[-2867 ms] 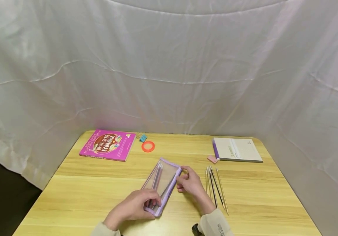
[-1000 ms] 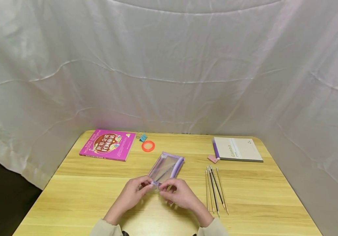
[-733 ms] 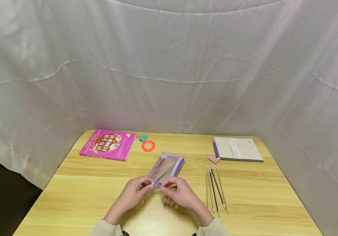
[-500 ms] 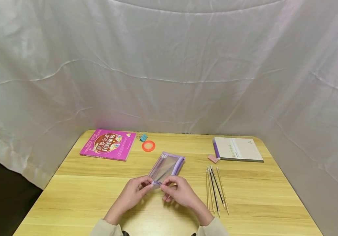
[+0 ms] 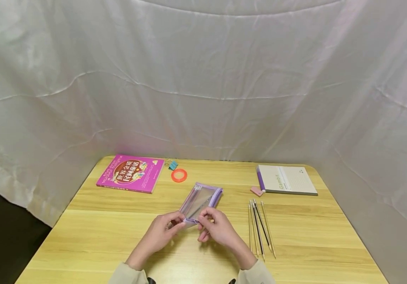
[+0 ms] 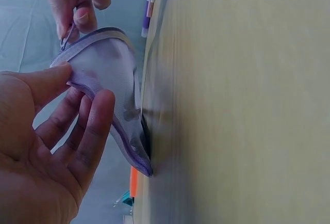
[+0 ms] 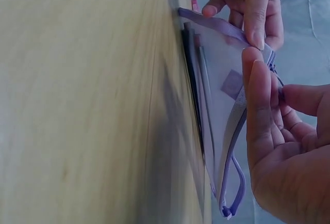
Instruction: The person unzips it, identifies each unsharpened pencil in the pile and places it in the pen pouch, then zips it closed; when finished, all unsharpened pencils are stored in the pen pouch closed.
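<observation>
A see-through mesh pencil case (image 5: 199,203) with purple edging lies on the table, its near end lifted between both hands. Pencils (image 7: 193,74) show through the mesh. My left hand (image 5: 164,230) pinches the near left corner between thumb and fingers, as the left wrist view (image 6: 56,131) confirms. With thumb and forefinger, my right hand (image 5: 217,227) pinches the small zipper pull (image 7: 280,87) on the case's edge. Beyond the pull, the zipper edges gape apart in the right wrist view.
Several pencils (image 5: 258,227) lie right of the case. Behind them are a pink eraser (image 5: 256,191) and a notebook (image 5: 288,180). A pink book (image 5: 130,174), an orange tape roll (image 5: 179,175) and a blue binder clip (image 5: 173,165) lie toward the back left.
Since the oldest frame, my right hand has moved from the case's far right side to its near end and taken the zipper pull. Lately it has slid slightly right along the edge.
</observation>
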Available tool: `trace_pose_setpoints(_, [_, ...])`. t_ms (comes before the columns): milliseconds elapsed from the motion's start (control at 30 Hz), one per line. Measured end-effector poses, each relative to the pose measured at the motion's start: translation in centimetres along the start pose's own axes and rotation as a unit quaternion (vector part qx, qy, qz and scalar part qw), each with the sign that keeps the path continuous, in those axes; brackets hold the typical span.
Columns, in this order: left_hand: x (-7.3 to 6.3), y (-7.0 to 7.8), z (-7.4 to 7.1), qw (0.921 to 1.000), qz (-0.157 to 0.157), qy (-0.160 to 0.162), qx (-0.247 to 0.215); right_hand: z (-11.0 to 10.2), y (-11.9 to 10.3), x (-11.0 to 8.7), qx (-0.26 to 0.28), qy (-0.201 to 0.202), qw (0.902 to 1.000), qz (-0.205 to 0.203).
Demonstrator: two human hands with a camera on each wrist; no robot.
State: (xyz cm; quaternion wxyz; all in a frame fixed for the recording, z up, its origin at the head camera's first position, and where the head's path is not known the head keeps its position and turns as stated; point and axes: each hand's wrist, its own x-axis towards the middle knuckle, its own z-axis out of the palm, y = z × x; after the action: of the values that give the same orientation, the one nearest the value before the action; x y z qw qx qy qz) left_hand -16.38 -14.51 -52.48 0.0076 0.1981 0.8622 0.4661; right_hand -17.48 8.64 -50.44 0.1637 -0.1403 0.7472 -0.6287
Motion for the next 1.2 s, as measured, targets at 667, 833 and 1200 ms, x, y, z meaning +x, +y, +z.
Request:
trace_pose_setpoints(667, [0.1, 0.4, -0.3, 0.9980, 0.011, 0.005, 0.062, -1.7, 0.6, 0.4, -0.079, -0.002, 0.9966, 0.024])
trace_pose_setpoints(833, [-0.1, 0.3, -0.8, 0.9982, 0.018, 0.013, 0.055, -2.3, 0.7, 0.4, -0.088, 0.008, 0.9956, 0.033])
trace_pose_setpoints(1200, [-0.6, -0.5, -2.2, 0.9996, 0.019, 0.011, 0.019, -5.0, 1.1, 0.7, -0.130, 0.062, 0.9885, 0.047])
